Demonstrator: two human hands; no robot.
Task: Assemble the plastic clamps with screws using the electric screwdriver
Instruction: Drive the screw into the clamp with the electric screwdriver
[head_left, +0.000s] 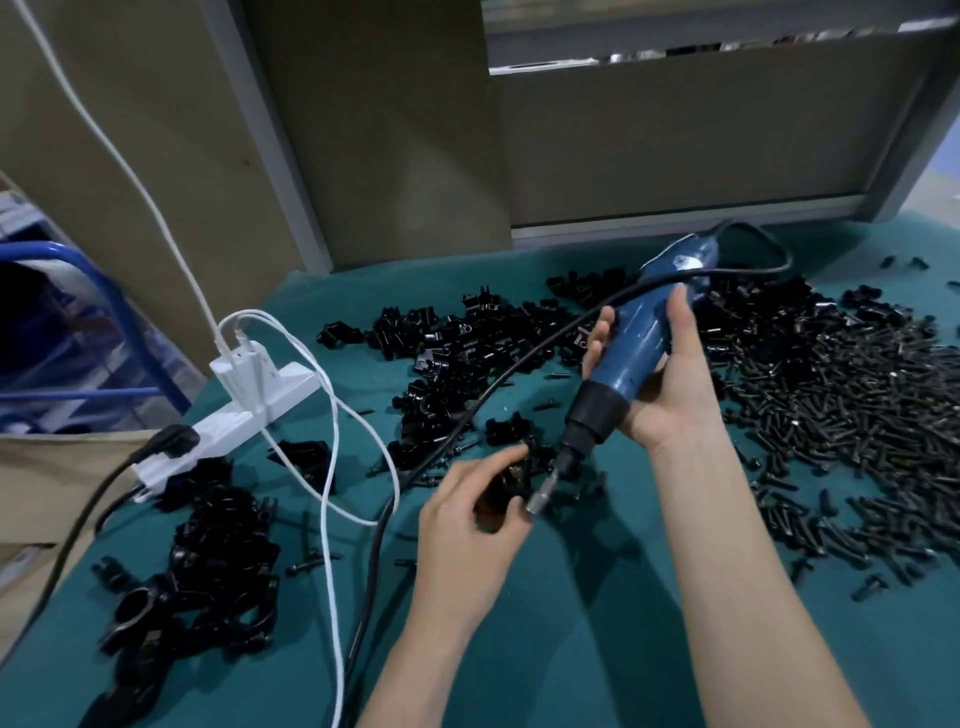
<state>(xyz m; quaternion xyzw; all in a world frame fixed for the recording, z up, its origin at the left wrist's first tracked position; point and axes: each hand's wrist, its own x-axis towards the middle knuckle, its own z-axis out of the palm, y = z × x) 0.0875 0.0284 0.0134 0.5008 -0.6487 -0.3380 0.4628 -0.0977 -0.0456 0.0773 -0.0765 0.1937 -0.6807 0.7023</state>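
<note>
Hands: both are occupied, neither is spread.
Right hand (670, 384): curled round the barrel of the blue electric screwdriver (641, 338), which is held tilted, bit down toward the left hand (467, 514).
Left hand: a black plastic clamp (506, 486) is pinched between thumb and fingers, at the bit's tip.
Loose clamps (457, 338): heaped beyond the left hand.
Screws (857, 405): spread right of the right hand.
More clamps (218, 561): piled left of the left hand, near a white power strip (249, 415).

One wide-angle head-worn camera looks forward and down onto the green surface (571, 623) from close above. The left hand (467, 519) and right hand (670, 400) sit near mid-frame, at arm's length.
</note>
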